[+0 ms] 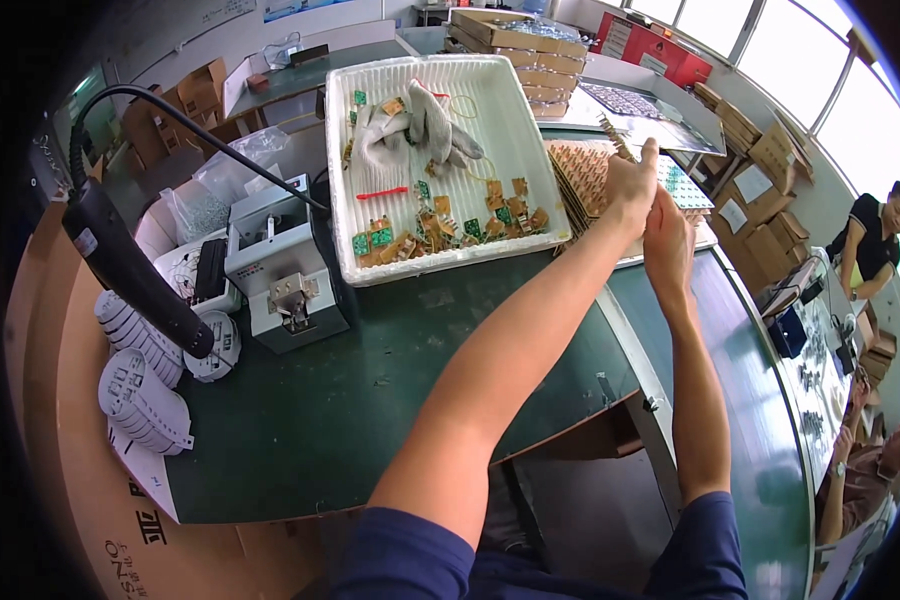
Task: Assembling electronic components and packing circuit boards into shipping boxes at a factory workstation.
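Note:
My left hand is closed on a narrow brownish strip of small circuit boards, which sticks up past the fingers with a toothed edge. Pressed close against it is my right hand, its fingers closed and partly hidden, so what they grip does not show. Both hands are over stacked circuit board panels at the right of the bench. One panel is copper-brown with rows of small parts; another panel is pale with green spots. Left of the hands, a white foam tray holds loose green and brown board pieces and grey work gloves.
A grey bench machine stands left of the tray, beside a black hose-like arm and stacked white plastic parts. Cartons of parts rise behind the tray. Two people sit at another bench on the far right.

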`<state>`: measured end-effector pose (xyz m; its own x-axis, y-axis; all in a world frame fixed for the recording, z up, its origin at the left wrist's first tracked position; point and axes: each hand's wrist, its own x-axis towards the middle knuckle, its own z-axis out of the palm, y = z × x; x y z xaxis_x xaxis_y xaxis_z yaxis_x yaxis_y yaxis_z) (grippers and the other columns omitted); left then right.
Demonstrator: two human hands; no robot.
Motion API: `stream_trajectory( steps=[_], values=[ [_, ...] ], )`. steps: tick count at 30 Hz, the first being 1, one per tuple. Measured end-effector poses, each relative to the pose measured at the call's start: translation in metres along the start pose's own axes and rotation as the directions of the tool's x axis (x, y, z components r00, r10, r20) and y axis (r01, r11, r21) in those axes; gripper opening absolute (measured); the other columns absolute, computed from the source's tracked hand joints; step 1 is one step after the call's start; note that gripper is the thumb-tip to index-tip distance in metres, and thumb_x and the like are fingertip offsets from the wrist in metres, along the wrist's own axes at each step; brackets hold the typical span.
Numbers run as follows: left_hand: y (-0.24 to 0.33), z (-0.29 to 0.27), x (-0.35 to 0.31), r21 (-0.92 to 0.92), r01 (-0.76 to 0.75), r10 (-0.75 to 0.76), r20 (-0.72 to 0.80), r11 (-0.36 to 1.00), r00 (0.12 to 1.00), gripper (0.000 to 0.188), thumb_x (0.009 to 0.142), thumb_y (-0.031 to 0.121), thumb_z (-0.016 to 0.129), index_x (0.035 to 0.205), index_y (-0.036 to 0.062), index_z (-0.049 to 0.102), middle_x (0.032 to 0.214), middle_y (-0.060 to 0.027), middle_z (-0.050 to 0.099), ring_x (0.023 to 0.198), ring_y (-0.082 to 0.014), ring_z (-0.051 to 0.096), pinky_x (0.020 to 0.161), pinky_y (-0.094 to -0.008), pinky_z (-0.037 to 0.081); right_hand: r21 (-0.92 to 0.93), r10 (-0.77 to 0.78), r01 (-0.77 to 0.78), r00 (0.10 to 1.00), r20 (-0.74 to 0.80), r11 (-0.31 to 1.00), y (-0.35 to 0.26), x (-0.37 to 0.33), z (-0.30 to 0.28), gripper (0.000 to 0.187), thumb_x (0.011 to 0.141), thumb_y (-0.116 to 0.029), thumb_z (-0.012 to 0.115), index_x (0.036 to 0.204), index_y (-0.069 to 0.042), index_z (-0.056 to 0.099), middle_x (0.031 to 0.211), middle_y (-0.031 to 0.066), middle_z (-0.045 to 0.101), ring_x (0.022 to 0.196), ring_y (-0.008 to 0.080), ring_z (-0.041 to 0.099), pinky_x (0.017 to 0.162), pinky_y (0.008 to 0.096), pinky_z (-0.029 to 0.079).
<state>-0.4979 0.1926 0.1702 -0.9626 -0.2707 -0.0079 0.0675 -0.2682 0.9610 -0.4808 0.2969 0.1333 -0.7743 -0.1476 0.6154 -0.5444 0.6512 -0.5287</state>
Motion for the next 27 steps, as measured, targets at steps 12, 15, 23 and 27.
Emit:
stream_trajectory(
  steps=[12, 15, 23, 27],
  values=[
    [0.007, -0.098, -0.071, -0.401, -0.193, 0.28, 0.171, 0.896, 0.945, 0.029, 0.101, 0.016, 0.049, 0.128, 0.0042, 0.051, 0.115, -0.0076, 0.063, 0.098, -0.0191, 0.067, 0.083, -0.0384, 0.058, -0.072, -0.414, 0.42, 0.825, -0.384, 0.905, -0.09, -0.03, -0.046, 0.027, 0.101, -0.01, 0.052, 0.124, -0.004, 0.065, 0.106, 0.0116, 0.073, 0.091, 0.025, 0.07, 0.077, 0.0361, 0.057],
    [0.008, -0.158, -0.146, -0.302, -0.079, 0.151, 0.224, 0.95, 0.963, 0.037, 0.103, 0.017, 0.05, 0.138, 0.006, 0.046, 0.127, -0.0062, 0.059, 0.108, -0.0159, 0.063, 0.088, -0.0351, 0.056, 0.315, -0.248, 0.387, 0.882, -0.4, 0.867, -0.129, -0.002, -0.047, 0.026, 0.102, -0.013, 0.053, 0.122, -0.008, 0.068, 0.096, 0.0088, 0.074, 0.084, 0.0163, 0.068, 0.071, 0.0313, 0.056],
    [-0.024, -0.275, -0.337, -0.142, 0.16, -0.178, -0.131, 0.977, 0.975, 0.039, 0.104, 0.021, 0.054, 0.141, 0.0097, 0.048, 0.105, 0.0041, 0.056, 0.085, -0.0031, 0.051, 0.069, -0.0215, 0.046, 0.1, -0.349, 0.337, 0.926, 0.146, 0.936, -0.154, 0.106, 0.198, 0.039, 0.094, -0.033, 0.065, 0.125, -0.01, 0.067, 0.099, 0.0166, 0.075, 0.09, 0.0292, 0.072, 0.08, 0.0425, 0.056],
    [-0.046, -0.3, -0.38, -0.191, 0.161, -0.2, -0.206, 0.968, 0.958, 0.039, 0.104, 0.02, 0.055, 0.141, 0.009, 0.048, 0.103, 0.0047, 0.056, 0.086, -0.0033, 0.052, 0.07, -0.0215, 0.047, -0.133, -0.23, 0.243, 0.967, 0.111, 0.961, -0.181, 0.083, 0.241, 0.042, 0.093, -0.037, 0.066, 0.124, -0.009, 0.067, 0.1, 0.0191, 0.073, 0.092, 0.0349, 0.072, 0.086, 0.0446, 0.054]
  ],
)
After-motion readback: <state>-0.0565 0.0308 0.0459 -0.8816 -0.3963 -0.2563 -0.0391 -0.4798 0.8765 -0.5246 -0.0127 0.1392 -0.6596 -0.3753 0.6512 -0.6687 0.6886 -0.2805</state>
